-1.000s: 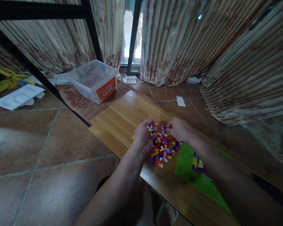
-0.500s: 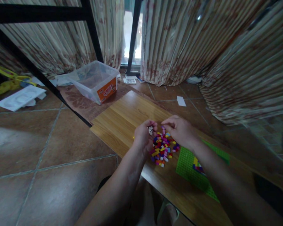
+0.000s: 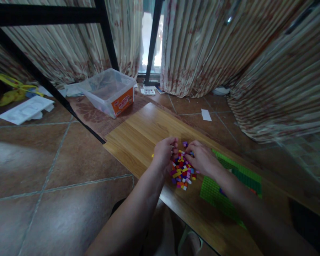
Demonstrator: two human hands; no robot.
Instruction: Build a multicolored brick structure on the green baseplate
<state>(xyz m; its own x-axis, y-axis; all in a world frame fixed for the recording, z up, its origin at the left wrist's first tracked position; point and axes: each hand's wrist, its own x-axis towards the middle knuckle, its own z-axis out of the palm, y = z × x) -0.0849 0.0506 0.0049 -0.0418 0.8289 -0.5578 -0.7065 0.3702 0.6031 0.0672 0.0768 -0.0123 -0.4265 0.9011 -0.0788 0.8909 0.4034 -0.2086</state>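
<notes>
A pile of small coloured building bricks (image 3: 181, 170) lies on the wooden table. My left hand (image 3: 165, 151) is curled at the pile's left edge, palm inward, around a few small white bricks that barely show between the fingers. Over the pile's far right side, my right hand (image 3: 200, 156) bends down with thumb and fingertips close together among the bricks; whether a brick is between them is hidden. A purple brick (image 3: 185, 144) sits just beyond the pile, between both hands. Under my right forearm is a green baseplate (image 3: 213, 192) with some bricks on it, partly covered.
The wooden table (image 3: 138, 131) runs diagonally. A clear plastic bin (image 3: 109, 89) with an orange label stands on a brown mat beyond it. A dark flat object (image 3: 306, 220) rests at the table's right end. Black metal bars (image 3: 88, 131) rise at left; curtains hang behind.
My right hand has moved down and slightly right, into the bricks, away from the purple piece. My left hand has turned and closed further, so its white bricks show less.
</notes>
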